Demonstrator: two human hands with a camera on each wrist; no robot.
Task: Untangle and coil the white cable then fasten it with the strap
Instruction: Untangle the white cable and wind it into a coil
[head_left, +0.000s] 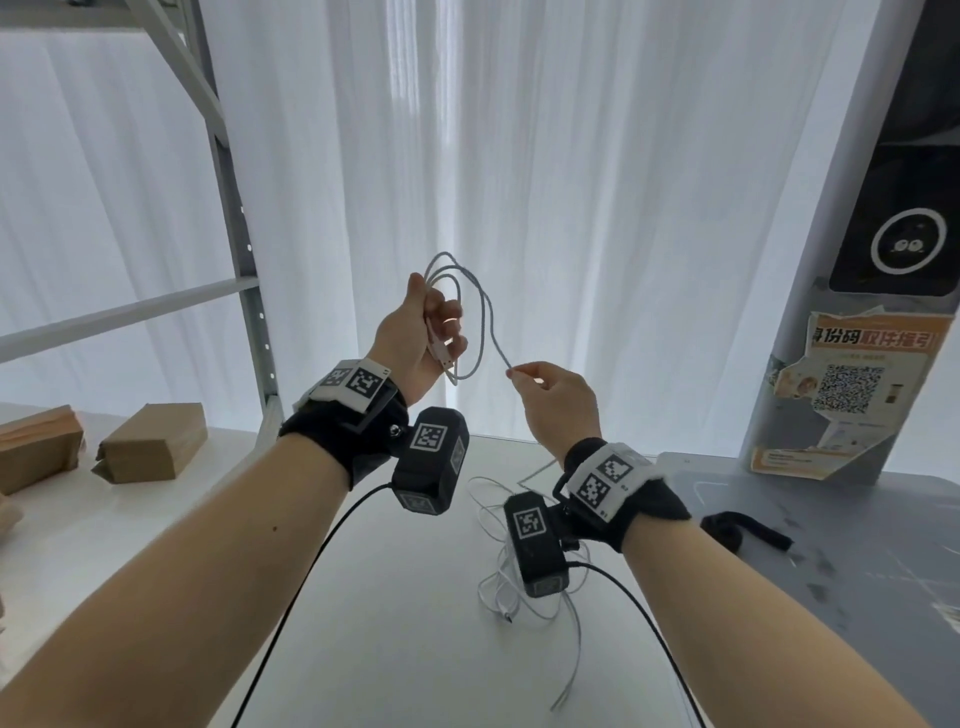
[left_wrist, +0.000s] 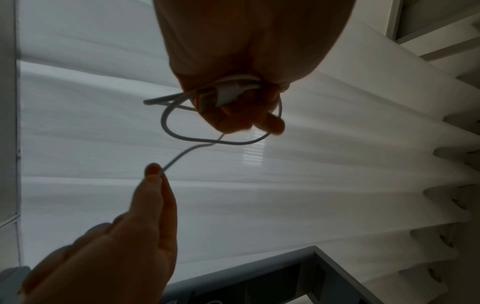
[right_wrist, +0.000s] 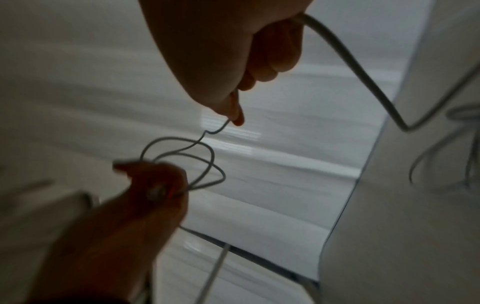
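Both hands are raised above the white table (head_left: 384, 634). My left hand (head_left: 441, 330) grips a few loops of the white cable (head_left: 470, 291) together with its USB plug (left_wrist: 223, 95). From the loops a strand runs down to my right hand (head_left: 519, 372), which pinches it between thumb and forefinger (left_wrist: 153, 174). Behind the right palm the cable (right_wrist: 363, 78) drops to the table, where the remainder (head_left: 506, 582) lies in a loose tangle below the right wrist. A black strap (head_left: 744, 530) lies on the grey mat (head_left: 857, 582) to the right.
Brown paper packages (head_left: 150, 442) sit on the table's left side by a grey metal shelf frame (head_left: 244, 291). A grey pillar with a QR poster (head_left: 852, 395) stands at the back right. White curtains hang behind.
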